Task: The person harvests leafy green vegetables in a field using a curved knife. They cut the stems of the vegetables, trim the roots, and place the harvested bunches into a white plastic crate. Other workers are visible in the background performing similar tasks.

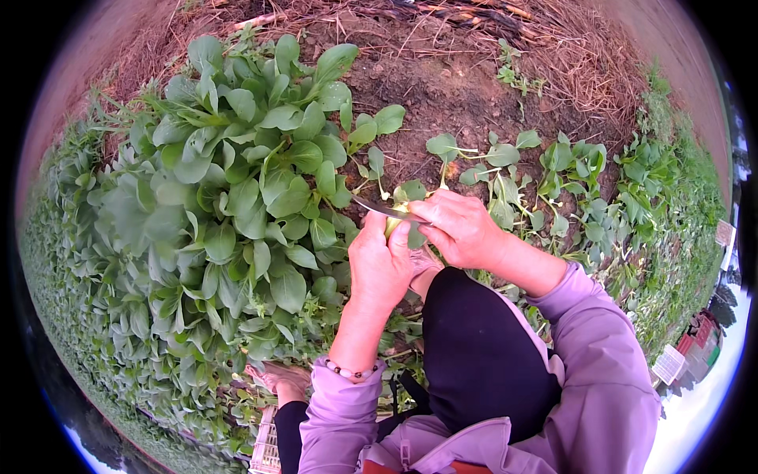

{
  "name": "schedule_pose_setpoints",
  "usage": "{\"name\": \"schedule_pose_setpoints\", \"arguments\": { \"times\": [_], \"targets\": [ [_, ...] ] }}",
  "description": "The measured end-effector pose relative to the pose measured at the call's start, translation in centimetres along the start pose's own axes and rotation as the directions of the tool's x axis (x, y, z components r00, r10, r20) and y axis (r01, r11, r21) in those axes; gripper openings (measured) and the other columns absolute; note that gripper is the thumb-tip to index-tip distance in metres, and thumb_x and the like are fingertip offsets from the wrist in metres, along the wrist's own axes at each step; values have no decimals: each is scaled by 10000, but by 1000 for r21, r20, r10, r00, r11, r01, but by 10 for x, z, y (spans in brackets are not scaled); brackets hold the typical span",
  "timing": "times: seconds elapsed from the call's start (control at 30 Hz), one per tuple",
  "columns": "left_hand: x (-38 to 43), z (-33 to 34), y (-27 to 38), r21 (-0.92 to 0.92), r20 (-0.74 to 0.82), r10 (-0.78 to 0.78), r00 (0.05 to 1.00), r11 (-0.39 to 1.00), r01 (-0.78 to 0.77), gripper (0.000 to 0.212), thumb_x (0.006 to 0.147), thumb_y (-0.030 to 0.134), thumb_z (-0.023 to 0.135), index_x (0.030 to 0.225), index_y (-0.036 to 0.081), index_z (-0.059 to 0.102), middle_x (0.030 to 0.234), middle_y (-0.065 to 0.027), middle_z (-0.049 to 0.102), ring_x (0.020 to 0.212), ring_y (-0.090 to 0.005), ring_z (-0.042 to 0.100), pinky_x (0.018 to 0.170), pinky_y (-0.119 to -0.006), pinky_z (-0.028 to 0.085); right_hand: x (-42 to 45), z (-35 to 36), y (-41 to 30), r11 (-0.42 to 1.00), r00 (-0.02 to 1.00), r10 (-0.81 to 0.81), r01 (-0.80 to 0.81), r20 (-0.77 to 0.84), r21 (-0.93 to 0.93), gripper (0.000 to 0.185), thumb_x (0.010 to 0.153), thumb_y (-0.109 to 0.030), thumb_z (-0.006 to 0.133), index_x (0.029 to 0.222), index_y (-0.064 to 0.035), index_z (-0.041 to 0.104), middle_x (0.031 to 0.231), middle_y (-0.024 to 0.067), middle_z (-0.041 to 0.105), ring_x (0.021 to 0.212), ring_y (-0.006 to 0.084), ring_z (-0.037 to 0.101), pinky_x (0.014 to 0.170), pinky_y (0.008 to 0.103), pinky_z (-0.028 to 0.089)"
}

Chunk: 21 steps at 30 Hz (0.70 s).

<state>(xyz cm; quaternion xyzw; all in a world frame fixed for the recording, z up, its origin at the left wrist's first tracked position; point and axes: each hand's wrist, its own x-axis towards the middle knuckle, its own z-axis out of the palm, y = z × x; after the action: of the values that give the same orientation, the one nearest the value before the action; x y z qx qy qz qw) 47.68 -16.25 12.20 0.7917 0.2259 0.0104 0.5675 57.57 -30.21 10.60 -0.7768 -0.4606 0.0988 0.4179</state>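
My left hand (379, 255) holds a small leafy green, which looks like bok choy, by its pale stalk (391, 225) between thumb and fingers. In my right hand (465, 228) is a knife with a thin curved blade (376, 206). The blade lies across the stalk just above my left thumb, its tip pointing left. Both hands are close together over the soil in front of my bent knee. My right fingers partly cover the plant's base, and the knife's handle is hidden in my right hand.
Dense leafy greens (249, 178) stand to the left. Loose cut leaves (503, 155) lie on bare soil (426, 101) at the right. Dry straw (586, 71) covers the ground farther off. A plastic crate (265, 441) sits at the bottom, near my shoe (278, 376).
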Motion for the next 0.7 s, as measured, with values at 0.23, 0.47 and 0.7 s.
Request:
{"name": "schedule_pose_setpoints", "arguments": {
  "times": [0.23, 0.47, 0.7],
  "targets": [
    [-4, -2, 22, -100, 184, 142, 973, 987, -125, 281, 807, 222, 715, 906, 21, 545, 798, -140, 621, 654, -303, 631, 593, -361, 509, -54, -34, 59, 745, 761, 637, -648, 120, 158, 303, 883, -141, 558, 1167, -38, 561, 971, 181, 631, 892, 339, 621, 785, 395, 486],
    [51, -47, -94, 873, -10, -525, 851, 411, 263, 272, 776, 75, 606, 1031, -16, 586, 1345, -135, 456, 960, -335, 638, 820, -414, 507, 11, 108, 43, 808, 821, 422, -533, 385, 250, 204, 900, -213, 521, 981, -25, 522, 826, 225, 614, 805, 423, 596, 715, 486, 463],
    [22, -39, -134, 823, -28, -492, 870, 483, 299, 460, 811, 42, 572, 1238, -55, 428, 1509, -42, 192, 944, -365, 624, 792, -459, 500, 20, 183, 69, 791, 770, 515, -596, 377, 135, 256, 911, -238, 521, 985, 6, 545, 849, 260, 607, 832, 443, 592, 732, 489, 475]
  ]
}}
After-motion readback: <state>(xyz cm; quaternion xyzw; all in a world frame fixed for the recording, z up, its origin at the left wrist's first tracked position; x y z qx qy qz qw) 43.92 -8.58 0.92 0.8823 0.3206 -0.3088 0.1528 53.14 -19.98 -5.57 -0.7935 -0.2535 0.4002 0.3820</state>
